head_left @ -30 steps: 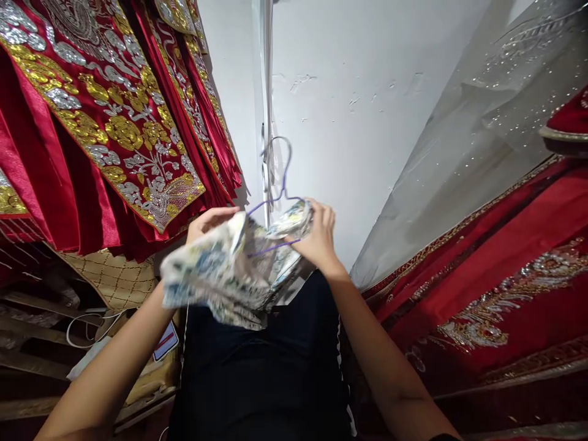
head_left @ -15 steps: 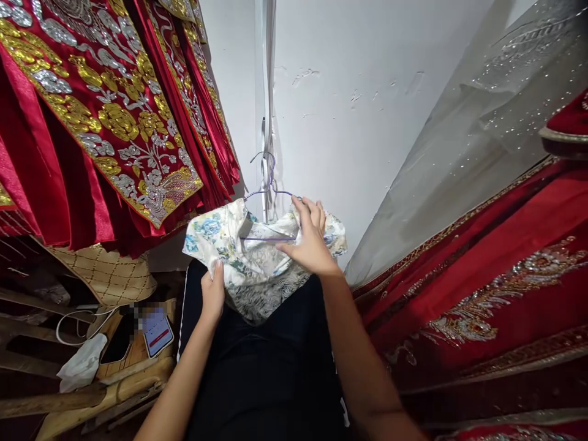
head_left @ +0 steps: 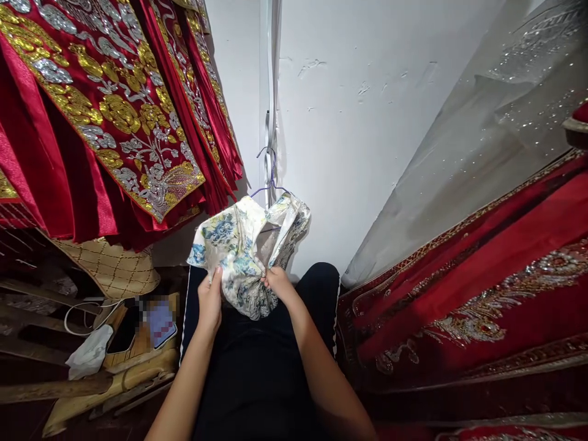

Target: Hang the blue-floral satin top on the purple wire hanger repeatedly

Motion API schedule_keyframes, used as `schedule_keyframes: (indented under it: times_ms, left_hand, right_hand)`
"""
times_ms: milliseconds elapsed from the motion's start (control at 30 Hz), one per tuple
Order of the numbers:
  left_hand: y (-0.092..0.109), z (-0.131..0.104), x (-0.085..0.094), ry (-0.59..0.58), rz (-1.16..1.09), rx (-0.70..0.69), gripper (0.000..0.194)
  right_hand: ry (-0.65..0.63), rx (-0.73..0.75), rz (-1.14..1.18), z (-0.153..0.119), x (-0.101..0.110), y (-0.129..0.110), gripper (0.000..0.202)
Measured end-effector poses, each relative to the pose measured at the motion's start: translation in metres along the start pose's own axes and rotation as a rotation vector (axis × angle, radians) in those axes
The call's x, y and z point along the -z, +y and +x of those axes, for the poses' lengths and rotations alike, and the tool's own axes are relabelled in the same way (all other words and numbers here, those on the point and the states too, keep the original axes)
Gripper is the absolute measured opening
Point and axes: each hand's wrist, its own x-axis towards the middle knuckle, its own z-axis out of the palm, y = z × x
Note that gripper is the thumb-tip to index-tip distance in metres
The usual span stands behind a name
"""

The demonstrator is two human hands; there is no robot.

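Note:
A white garment with blue and yellow flowers [head_left: 234,245] hangs on a thin purple hanger [head_left: 272,177] in front of the wall, its lower part over my lap. My left hand [head_left: 211,297] grips the garment's left side below the short sleeve, thumb on top. My right hand [head_left: 278,282] pinches the fabric at the lower end of the neck opening. The right side of the garment is folded inward and turned away. The hanger's hook is beside a pale vertical strip on the wall.
Red embroidered garments [head_left: 133,122] hang at the left; a sheer sparkly white fabric [head_left: 436,153] and red beaded fabric [head_left: 514,269] hang at the right. At lower left, a wooden chair [head_left: 138,373] holds a phone [head_left: 162,324], a dark device [head_left: 124,331] and white tissue [head_left: 90,353].
My right hand has moved from the garment's right shoulder down and left to the neck opening and closed on the fabric. The garment's right side has swung inward. My left hand still holds its side.

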Motion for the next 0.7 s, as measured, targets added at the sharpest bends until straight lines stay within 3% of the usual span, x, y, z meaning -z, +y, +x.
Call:
schedule_keyframes:
  times_ms: [67,133,167,267,333,433,567,700]
  left_hand:
    - [-0.011,0.002,0.003,0.210,0.214,-0.267,0.052]
    - [-0.023,0.000,0.001,0.280,0.428,-0.462,0.059]
    - [-0.028,-0.003,-0.002,0.217,0.504,-0.511,0.060]
    - [-0.043,-0.013,-0.015,-0.219,0.606,-0.525,0.039]
    - [-0.050,-0.016,-0.024,-0.435,0.622,-0.482,0.024]
    - [-0.056,-0.012,-0.031,-0.483,0.633,-0.434,0.006]
    - [-0.054,-0.007,-0.030,-0.514,0.614,-0.429,0.017]
    - [-0.051,-0.011,-0.026,-0.516,0.627,-0.427,0.021]
  right_hand:
    - [-0.045,-0.050,0.046,-0.002,0.003,0.005,0.045]
    - [-0.082,-0.087,0.087,-0.005,0.002,0.007,0.042]
    - [-0.096,-0.097,0.103,-0.007,-0.001,0.008,0.041]
    - [-0.127,-0.102,0.137,-0.010,-0.010,0.006,0.036]
    - [-0.143,-0.097,0.144,-0.011,-0.013,0.004,0.033]
    - [-0.161,-0.093,0.132,-0.013,-0.011,0.002,0.031]
    - [-0.187,-0.072,0.146,-0.017,-0.003,0.001,0.037]
    - [-0.176,0.065,0.132,-0.021,-0.003,0.002,0.038]
